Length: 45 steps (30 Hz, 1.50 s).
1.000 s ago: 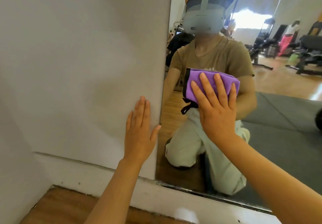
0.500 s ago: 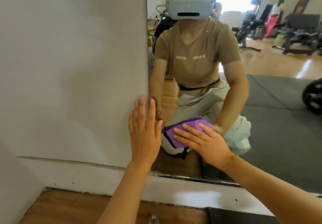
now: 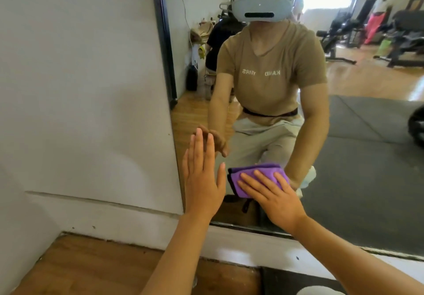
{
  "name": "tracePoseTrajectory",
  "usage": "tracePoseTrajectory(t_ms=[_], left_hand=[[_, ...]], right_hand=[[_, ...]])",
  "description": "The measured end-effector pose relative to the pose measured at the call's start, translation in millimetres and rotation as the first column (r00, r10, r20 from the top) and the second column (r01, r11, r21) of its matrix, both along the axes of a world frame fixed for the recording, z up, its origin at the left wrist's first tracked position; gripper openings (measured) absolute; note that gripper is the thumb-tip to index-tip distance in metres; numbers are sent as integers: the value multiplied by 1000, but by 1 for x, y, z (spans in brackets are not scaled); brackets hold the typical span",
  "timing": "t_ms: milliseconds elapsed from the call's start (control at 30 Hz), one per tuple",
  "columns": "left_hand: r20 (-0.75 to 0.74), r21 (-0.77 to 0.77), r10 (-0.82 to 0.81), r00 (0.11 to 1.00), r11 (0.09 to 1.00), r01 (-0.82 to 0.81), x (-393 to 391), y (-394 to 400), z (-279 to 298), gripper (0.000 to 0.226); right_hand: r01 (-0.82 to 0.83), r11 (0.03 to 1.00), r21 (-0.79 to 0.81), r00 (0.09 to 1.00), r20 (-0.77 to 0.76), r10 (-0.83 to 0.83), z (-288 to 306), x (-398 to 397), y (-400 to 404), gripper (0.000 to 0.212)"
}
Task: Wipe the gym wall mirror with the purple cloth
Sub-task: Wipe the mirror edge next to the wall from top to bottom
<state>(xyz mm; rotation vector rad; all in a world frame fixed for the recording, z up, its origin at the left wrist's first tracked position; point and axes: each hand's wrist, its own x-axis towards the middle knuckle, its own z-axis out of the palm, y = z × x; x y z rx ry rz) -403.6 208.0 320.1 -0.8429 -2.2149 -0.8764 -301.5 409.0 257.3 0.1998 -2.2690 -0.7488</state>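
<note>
The wall mirror (image 3: pixel 358 161) fills the right half of the head view, its left edge meeting a white wall. A folded purple cloth (image 3: pixel 250 176) with a dark trim lies flat against the glass near the mirror's lower left corner. My right hand (image 3: pixel 273 197) presses it onto the glass with straight, spread fingers. My left hand (image 3: pixel 203 175) rests flat, fingers straight, on the mirror's left edge just left of the cloth. The mirror shows a kneeling person's reflection.
The white wall (image 3: pixel 80 88) and its baseboard (image 3: pixel 119 221) stand to the left. Wooden floor (image 3: pixel 96 269) lies below, with a dark mat (image 3: pixel 291 281) at the lower right. Gym machines appear only as reflections at the top right.
My right hand has slid the purple cloth down the glass from chest height to near the mirror's bottom edge. The left hand has stayed flat at the mirror's left edge.
</note>
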Motion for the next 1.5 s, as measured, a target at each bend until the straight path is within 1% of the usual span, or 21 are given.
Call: tracePoseTrajectory(t_ms=[33, 67, 100, 133, 200, 333, 433, 500, 567, 633, 733, 800, 867, 967, 1000, 1100, 1200, 1267, 1333, 1433, 1500], left_hand=[[-4, -7, 8, 1000, 1000, -8, 1, 1, 0, 70], [-8, -12, 20, 1000, 1000, -20, 3, 3, 0, 70], [-11, -15, 33, 999, 999, -33, 4, 5, -1, 70], [-16, -17, 42, 999, 999, -42, 6, 7, -2, 70], [-29, -10, 46, 999, 999, -47, 10, 12, -4, 71], [-56, -4, 64, 996, 998, -64, 18, 27, -5, 68], [-67, 24, 34, 997, 999, -33, 26, 41, -4, 64], [-68, 50, 29, 997, 998, -26, 30, 51, -3, 66], [-52, 72, 33, 998, 997, -29, 35, 58, -2, 69], [-25, 95, 26, 999, 995, -23, 40, 63, -2, 71], [-5, 117, 26, 1000, 993, -25, 45, 71, -2, 74], [-3, 123, 55, 998, 991, -54, 47, 76, -1, 76], [5, 119, 72, 997, 990, -72, 51, 80, -2, 77], [17, 101, 74, 997, 992, -75, 58, 83, -5, 78], [14, 95, 65, 998, 993, -66, 60, 85, -6, 79], [-7, 71, 19, 1000, 997, -18, 67, 91, -8, 89], [-43, 53, 1, 999, 999, 2, 76, 106, -4, 90], [-53, 61, 16, 998, 998, -13, 82, 117, 1, 91], [-48, 66, 31, 998, 997, -27, 85, 124, 4, 92], [-39, 85, 12, 999, 996, -8, 86, 129, 4, 91], [-37, 100, 9, 999, 995, -5, 87, 131, 4, 93]], right_hand=[[22, 1000, 6, 998, 61, -22, -7, 5, 4, 125], [39, 999, 20, 995, 91, -41, -10, 7, 8, 128], [31, 998, 47, 996, 85, -35, -9, 7, 10, 124], [5, 997, 73, 998, 65, -9, -5, 7, 12, 114], [-37, 997, 67, 999, -9, 37, 18, 6, 14, 89], [-75, 991, -111, 950, -309, 38, 110, 9, 28, 64], [-120, 968, -219, 901, -433, 14, 159, 13, 41, 55], [-132, 960, -248, 893, -451, 6, 153, 15, 44, 54], [-99, 967, -237, 907, -421, -11, 121, 21, 47, 57], [-52, 983, -175, 948, -317, -6, 78, 32, 55, 67], [-7, 1000, 28, 995, -104, 10, 25, 55, 77, 76], [-11, 991, 130, 1000, 21, 8, 14, 65, 89, 80], [-16, 983, 182, 996, 84, 0, 17, 70, 97, 87], [-39, 978, 206, 997, 66, 26, 40, 74, 102, 78], [-25, 984, 179, 1000, 11, 23, 58, 75, 105, 74], [-11, 1000, -7, 976, -218, 9, 127, 81, 114, 60], [-38, 994, -103, 942, -336, 1, 156, 84, 120, 54], [-57, 988, -147, 931, -365, 0, 144, 82, 118, 56], [-37, 989, -145, 934, -357, -17, 116, 81, 118, 60], [54, 998, -16, 965, -258, -56, 58, 95, 130, 73], [109, 992, 66, 986, -135, -99, 16, 110, 140, 89]])
